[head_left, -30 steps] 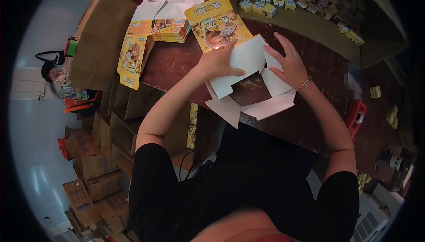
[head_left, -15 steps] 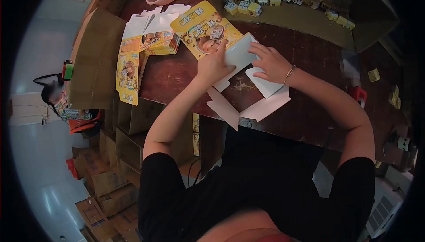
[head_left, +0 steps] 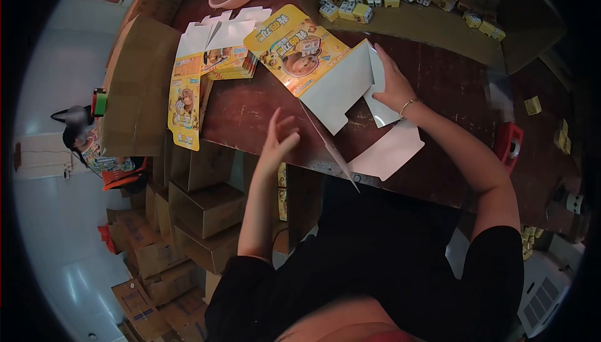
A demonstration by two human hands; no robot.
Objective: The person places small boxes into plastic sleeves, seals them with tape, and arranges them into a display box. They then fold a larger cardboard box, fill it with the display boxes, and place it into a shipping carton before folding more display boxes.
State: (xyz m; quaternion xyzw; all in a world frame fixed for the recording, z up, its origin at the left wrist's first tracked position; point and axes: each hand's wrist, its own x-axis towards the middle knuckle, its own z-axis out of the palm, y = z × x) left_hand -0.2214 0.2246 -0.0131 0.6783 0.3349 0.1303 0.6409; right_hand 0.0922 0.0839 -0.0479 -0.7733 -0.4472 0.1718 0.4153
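Steadying the unfolded carton [head_left: 337, 90] on the desk [head_left: 447, 94] is best done with light pressure: its right flap [head_left: 381, 114] is touched by the half-open right hand [head_left: 395, 89]; at near left, nothing is held by the loosely open left hand [head_left: 273, 148].

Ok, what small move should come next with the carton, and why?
Probably bring the left hand to the slanting left flap of the half-folded carton and steady it. That hand is off the carton with its fingers open, nothing holds that flap, and the right hand is at the opposite side.
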